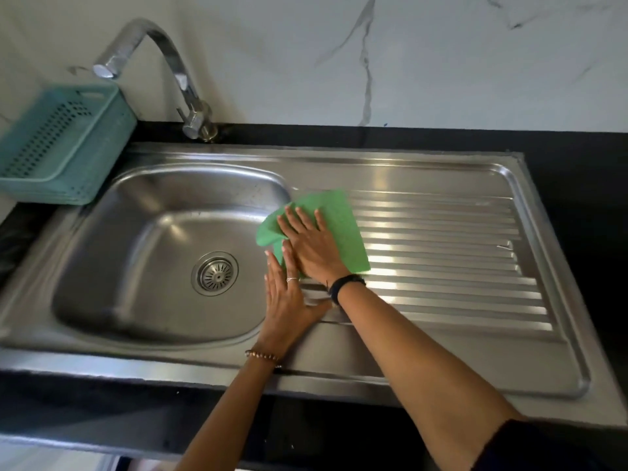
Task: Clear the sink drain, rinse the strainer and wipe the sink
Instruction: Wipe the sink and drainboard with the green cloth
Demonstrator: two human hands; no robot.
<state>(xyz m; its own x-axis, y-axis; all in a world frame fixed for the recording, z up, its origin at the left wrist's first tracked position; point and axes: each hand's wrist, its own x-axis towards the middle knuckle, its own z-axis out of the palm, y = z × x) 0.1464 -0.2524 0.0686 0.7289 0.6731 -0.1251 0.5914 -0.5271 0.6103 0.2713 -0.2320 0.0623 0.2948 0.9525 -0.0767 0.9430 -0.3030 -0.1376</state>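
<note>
A green cloth (343, 222) lies spread over the rim between the steel sink basin (136, 266) and the ribbed drainboard (441, 253). My right hand (312, 246) presses flat on the cloth with straight fingers. My left hand (287, 297) lies flat beside it on the rim, its fingertips touching the cloth's lower left edge. The round metal strainer (215, 273) sits in the drain at the basin's bottom. The basin looks empty of debris.
A chrome faucet (159, 62) arches over the basin's back left. A teal perforated basket (61, 144) stands on the black counter (577, 171) at the left. A white marble wall rises behind. The counter's front edge runs just below my forearms.
</note>
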